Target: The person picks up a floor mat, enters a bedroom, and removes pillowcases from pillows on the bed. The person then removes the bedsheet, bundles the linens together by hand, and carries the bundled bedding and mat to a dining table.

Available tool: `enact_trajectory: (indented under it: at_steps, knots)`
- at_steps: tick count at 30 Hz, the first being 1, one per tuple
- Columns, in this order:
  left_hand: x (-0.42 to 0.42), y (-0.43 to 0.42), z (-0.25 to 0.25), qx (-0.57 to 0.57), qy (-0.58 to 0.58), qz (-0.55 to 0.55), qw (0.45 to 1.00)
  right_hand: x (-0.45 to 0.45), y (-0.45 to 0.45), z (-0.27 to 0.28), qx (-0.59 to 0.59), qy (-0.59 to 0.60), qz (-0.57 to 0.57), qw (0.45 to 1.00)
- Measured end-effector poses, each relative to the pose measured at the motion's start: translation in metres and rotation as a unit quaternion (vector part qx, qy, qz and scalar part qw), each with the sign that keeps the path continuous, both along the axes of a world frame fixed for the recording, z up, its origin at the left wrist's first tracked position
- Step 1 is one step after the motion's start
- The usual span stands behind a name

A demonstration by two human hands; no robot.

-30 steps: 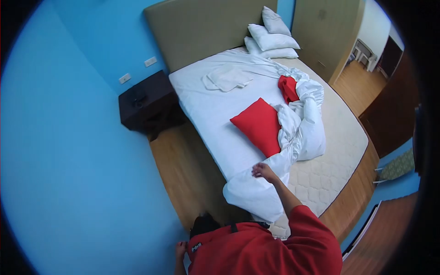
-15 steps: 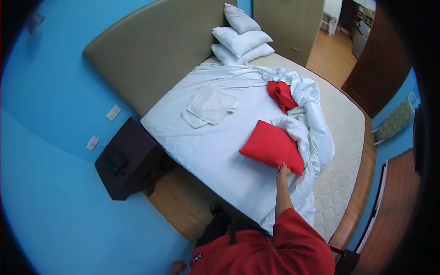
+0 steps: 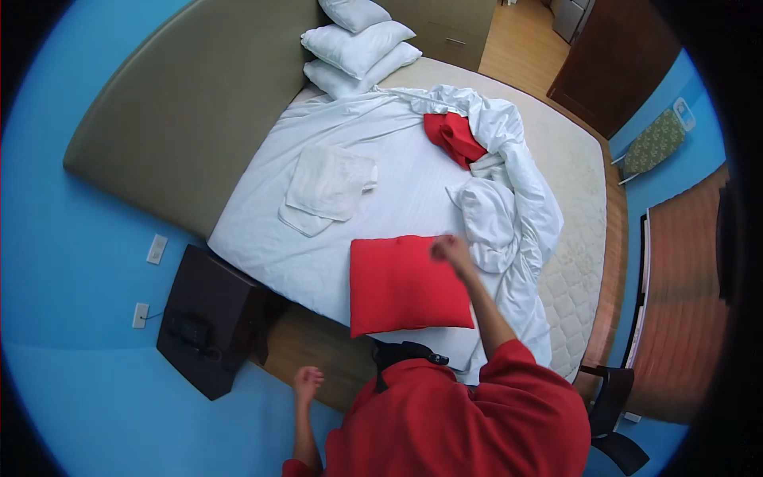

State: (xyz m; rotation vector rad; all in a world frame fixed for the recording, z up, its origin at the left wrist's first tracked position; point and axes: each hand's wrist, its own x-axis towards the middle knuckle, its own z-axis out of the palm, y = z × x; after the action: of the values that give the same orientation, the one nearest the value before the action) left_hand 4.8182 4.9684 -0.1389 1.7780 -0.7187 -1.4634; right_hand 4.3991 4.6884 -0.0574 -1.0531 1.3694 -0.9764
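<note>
A square red cushion [image 3: 405, 290] lies near the bedside edge of the mattress, right in front of my body. Closed at its upper right corner is my right hand [image 3: 451, 250], slightly blurred, with the cushion in its grip. My left hand [image 3: 307, 381] hangs over the floor beside the bed, loosely curled with fingers apart and holding nothing. Beyond the cushion, folded white cloths [image 3: 330, 187] lie on the white sheet [image 3: 397, 183]. A bunched white duvet [image 3: 532, 199] and a crumpled red cloth [image 3: 455, 137] are on the far right side.
White pillows [image 3: 358, 52] are stacked against the tan headboard [image 3: 183, 103]. A dark nightstand [image 3: 208, 318] with a telephone stands left of the bed. Bare quilted mattress [image 3: 584, 238] shows on the right, and a dark chair [image 3: 612, 405] is at lower right.
The red cushion has come away from the duvet toward my body and turned, with my right hand at its corner. My left hand has risen into view. The camera view has shifted.
</note>
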Motion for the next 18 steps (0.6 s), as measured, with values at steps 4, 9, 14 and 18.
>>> enact_trajectory:
  at_steps: [4, 9, 14, 18]
  knots:
    - [-0.066, -0.055, -0.001, 0.095, 0.019, -0.154, 0.983, 0.059, 0.056, -0.167, 0.12, 0.142, 0.09, 0.978]
    - [-0.132, -0.158, -0.018, 0.138, -0.001, -0.204, 0.969, 0.144, 0.044, -0.166, 0.107, -0.01, 0.122, 0.987]
    - [-0.199, -0.221, -0.013, 0.101, -0.396, -0.159, 0.899, 0.12, -0.013, -0.128, 0.182, -0.254, 0.064, 0.948]
    - [-0.193, -0.275, -0.002, -0.11, -0.419, -0.227, 0.872, 0.104, -0.021, -0.105, 0.123, -0.34, 0.013, 0.932]
